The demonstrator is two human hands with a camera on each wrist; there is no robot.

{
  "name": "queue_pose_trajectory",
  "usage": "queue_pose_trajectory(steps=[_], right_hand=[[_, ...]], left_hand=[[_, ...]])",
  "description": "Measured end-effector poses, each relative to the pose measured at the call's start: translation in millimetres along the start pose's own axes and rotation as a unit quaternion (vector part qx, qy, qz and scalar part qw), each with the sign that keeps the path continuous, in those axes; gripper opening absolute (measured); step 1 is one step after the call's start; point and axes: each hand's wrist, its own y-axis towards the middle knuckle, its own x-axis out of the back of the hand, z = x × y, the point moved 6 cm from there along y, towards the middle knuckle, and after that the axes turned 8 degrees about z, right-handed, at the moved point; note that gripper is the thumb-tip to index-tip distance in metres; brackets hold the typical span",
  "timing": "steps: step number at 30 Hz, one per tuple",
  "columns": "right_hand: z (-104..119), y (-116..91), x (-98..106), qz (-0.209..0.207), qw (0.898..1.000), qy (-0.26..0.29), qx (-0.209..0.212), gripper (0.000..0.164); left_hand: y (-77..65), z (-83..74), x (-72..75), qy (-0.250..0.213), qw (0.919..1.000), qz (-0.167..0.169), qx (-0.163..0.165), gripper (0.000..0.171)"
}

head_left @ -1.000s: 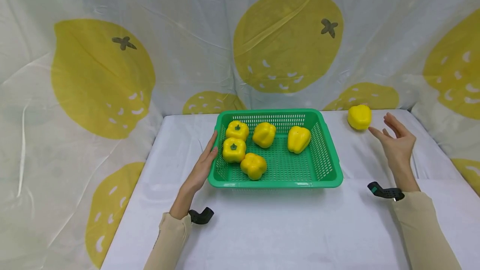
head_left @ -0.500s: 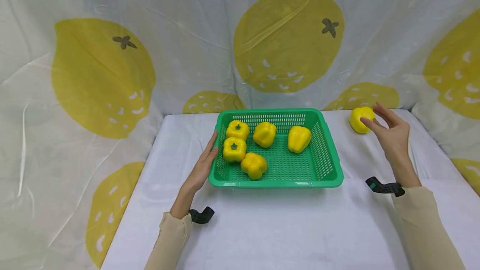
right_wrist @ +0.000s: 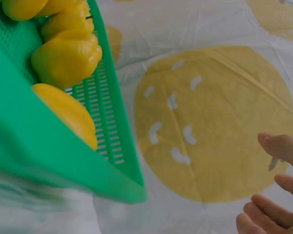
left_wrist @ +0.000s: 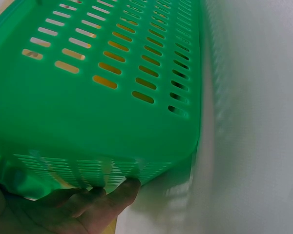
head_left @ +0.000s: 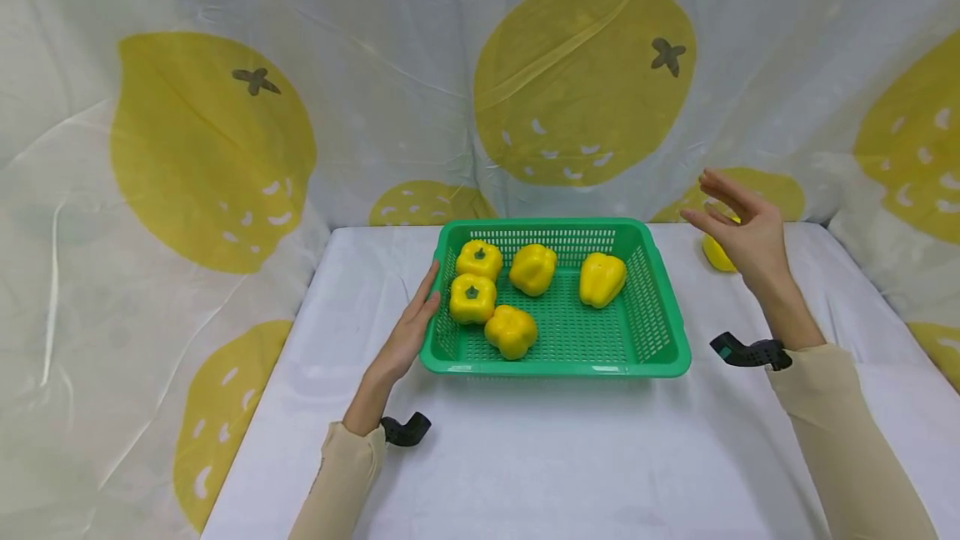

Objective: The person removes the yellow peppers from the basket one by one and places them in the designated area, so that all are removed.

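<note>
My left hand [head_left: 405,336] rests against the left side of a green plastic basket [head_left: 555,369], its fingers fairly straight. In the left wrist view the fingertips touch the slotted wall of the basket [left_wrist: 63,112]. Several yellow bell peppers [head_left: 602,280] lie inside, mostly toward the left. To the right of the basket my right hand [head_left: 750,244] is raised, thumb and fingers apart and nothing between them. Behind it a lone yellow bell pepper [head_left: 717,257] sits on the table, partly hidden by the hand. The right wrist view shows the same right hand [right_wrist: 276,187] holding nothing.
A white cloth covers the table [head_left: 555,465]. Behind and to the left hangs a pale curtain [head_left: 390,90] printed with big lemons. Each wrist wears a black strap, such as the right strap [head_left: 750,352].
My right hand moves left and up, past the lone bell pepper, which it first neared and now partly covers in the head view. The left hand and basket stay put.
</note>
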Motion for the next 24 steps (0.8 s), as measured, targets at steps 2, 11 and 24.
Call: queue_pose_trajectory(steps=[2, 11, 24], right_hand=[[8.6, 4.7, -11.2, 0.014, 1.0, -0.008, 0.012, 0.062], [27.5, 19.8, -68.3, 0.104, 0.993, -0.054, 0.013, 0.064], [31.4, 33.9, -139.7, 0.218, 0.975, -0.051, 0.016, 0.064]], left_hand=[[-0.3, -0.1, 0.0, 0.0, 1.0, -0.001, 0.0, 0.056], [-0.6, -1.7, -1.1, -0.002, 1.0, 0.0, -0.009, 0.056], [-1.7, -4.4, -1.3, -0.001, 0.9999, -0.004, -0.012, 0.057]])
